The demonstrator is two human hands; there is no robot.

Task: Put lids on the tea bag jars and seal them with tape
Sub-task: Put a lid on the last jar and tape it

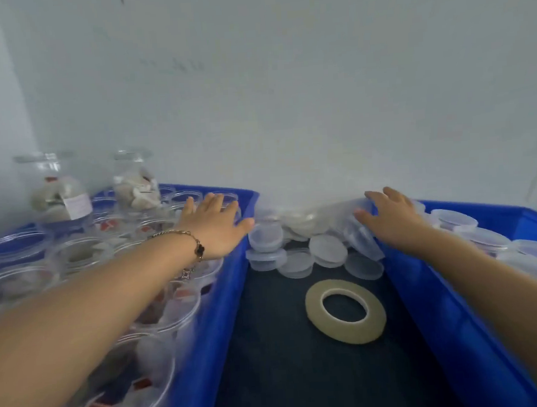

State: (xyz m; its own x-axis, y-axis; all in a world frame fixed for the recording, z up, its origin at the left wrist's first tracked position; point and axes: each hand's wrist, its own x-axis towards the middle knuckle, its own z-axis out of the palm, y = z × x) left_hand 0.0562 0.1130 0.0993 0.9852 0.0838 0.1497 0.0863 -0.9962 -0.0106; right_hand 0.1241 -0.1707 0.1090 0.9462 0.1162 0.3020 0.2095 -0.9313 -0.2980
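2 hands (fingers spread, holding nothing) reach over crate rims (233, 268); tape roll (346, 311) lies between.

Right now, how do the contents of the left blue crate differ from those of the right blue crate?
The left blue crate holds open jars without lids, tea bags visible inside; the right blue crate holds jars with lids already on. The left hand hovers over the left crate; the right hand reaches at the right crate's corner. Both crates flank the tape roll.
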